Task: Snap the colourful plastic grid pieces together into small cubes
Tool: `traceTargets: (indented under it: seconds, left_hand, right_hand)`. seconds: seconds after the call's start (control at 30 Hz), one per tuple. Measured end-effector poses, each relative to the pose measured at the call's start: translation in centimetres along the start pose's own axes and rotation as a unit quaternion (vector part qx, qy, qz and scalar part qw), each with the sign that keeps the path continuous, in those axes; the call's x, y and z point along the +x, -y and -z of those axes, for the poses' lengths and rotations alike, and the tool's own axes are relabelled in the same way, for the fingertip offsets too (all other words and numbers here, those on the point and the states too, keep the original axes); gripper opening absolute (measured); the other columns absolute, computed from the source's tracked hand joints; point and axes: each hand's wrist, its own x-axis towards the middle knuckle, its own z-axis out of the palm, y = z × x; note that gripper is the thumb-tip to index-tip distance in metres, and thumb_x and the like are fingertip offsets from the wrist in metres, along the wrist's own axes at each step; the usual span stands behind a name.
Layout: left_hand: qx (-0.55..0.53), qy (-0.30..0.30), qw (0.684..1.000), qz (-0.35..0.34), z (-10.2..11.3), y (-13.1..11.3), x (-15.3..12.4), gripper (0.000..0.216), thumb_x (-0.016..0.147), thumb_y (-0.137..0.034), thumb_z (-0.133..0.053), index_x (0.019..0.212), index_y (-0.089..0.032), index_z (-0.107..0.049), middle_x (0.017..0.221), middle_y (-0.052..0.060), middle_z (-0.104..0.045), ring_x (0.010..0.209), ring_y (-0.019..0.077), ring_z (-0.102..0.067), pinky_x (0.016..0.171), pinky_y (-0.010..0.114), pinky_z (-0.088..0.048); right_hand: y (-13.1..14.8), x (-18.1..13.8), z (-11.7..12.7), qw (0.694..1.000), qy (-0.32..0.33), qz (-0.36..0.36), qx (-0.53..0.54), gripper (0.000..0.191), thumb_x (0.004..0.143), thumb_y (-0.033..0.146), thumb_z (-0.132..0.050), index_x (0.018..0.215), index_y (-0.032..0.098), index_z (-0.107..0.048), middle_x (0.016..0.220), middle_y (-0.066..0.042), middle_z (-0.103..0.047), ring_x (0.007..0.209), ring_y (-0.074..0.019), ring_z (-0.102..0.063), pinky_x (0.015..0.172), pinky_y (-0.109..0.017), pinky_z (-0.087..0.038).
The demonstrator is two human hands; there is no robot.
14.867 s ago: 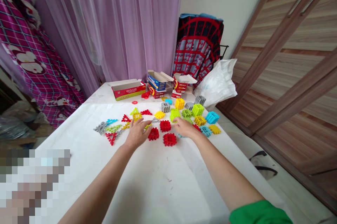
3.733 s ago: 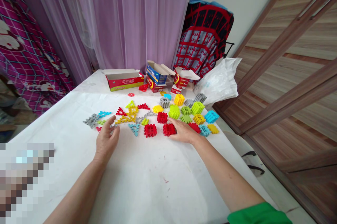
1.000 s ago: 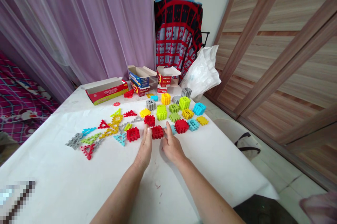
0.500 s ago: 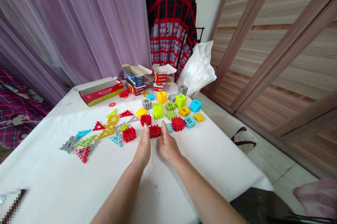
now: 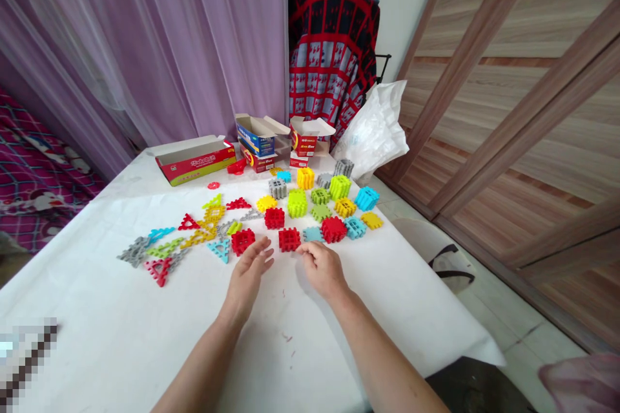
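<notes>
Both my hands hover low over the white table (image 5: 145, 329), just in front of a row of red interlocking plastic cubes. My left hand (image 5: 249, 271) is open with fingers apart, nearest the red cube (image 5: 242, 241). My right hand (image 5: 322, 266) is loosely curled, its fingertips close to the middle red cube (image 5: 289, 239) but not gripping it. Another red cube (image 5: 333, 229) and a small one (image 5: 274, 218) lie just beyond. Yellow, green, blue and grey cubes (image 5: 339, 188) cluster farther back.
Flat triangular pieces (image 5: 194, 232) in several colours lie at the left. Open cardboard boxes (image 5: 196, 159) and a white plastic bag (image 5: 375, 132) stand at the table's far edge. A purple curtain hangs behind; wooden sliding doors are at the right.
Both hands have drawn back from the middle red cube they flanked half a second ago. The left hand has shifted left and spread its fingers. The cube stays on the table.
</notes>
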Motion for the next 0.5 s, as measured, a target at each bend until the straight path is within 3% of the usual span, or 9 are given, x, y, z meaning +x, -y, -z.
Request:
traceTargets:
  seconds: [0.07,0.17,0.23,0.5]
  left_hand:
    - [0.001,-0.004,1.000,0.002,0.5,-0.6,-0.4,0.057,0.076,-0.061,-0.057,0.110,-0.016,-0.063,0.101,0.011,-0.071,0.078,0.0185,-0.069,0.063,0.031,-0.058]
    - [0.033,-0.005,0.999,0.019,1.4,-1.4,-1.1,0.053,0.074,-0.065,-0.054,0.091,-0.017,-0.065,0.056,-0.004,-0.056,0.041,0.0104,-0.050,0.036,0.021,-0.039]
    - [0.059,0.001,0.998,0.009,2.0,-1.7,-1.5,0.049,0.077,-0.064,-0.050,0.080,-0.018,-0.064,0.046,-0.007,-0.046,0.034,0.0091,-0.042,0.033,0.020,-0.031]
    - [0.124,-0.016,0.988,-0.090,5.0,-1.7,-1.5,0.046,0.084,-0.056,-0.044,0.062,-0.019,-0.061,0.037,-0.007,-0.037,0.036,0.0094,-0.037,0.042,0.022,-0.033]
  right_hand:
    - [0.3,-0.1,-0.3,1.000,0.028,0.000,-0.006,0.031,0.081,0.009,-0.045,0.088,0.025,-0.071,0.091,-0.001,-0.074,0.088,-0.0166,-0.067,0.084,-0.027,-0.050]
    - [0.8,-0.3,-1.0,0.998,0.059,-0.011,-0.022,0.032,0.082,0.011,-0.047,0.092,0.027,-0.072,0.097,0.000,-0.075,0.092,-0.0166,-0.068,0.085,-0.026,-0.049]
    - [1.0,-0.2,-1.3,0.997,0.069,-0.018,-0.039,0.032,0.082,0.011,-0.047,0.093,0.028,-0.073,0.098,0.000,-0.076,0.093,-0.0170,-0.069,0.085,-0.027,-0.049]
    - [0.7,-0.2,-2.0,0.995,0.056,-0.008,-0.086,0.033,0.083,0.013,-0.046,0.094,0.028,-0.073,0.098,0.000,-0.076,0.091,-0.0173,-0.069,0.085,-0.027,-0.049]
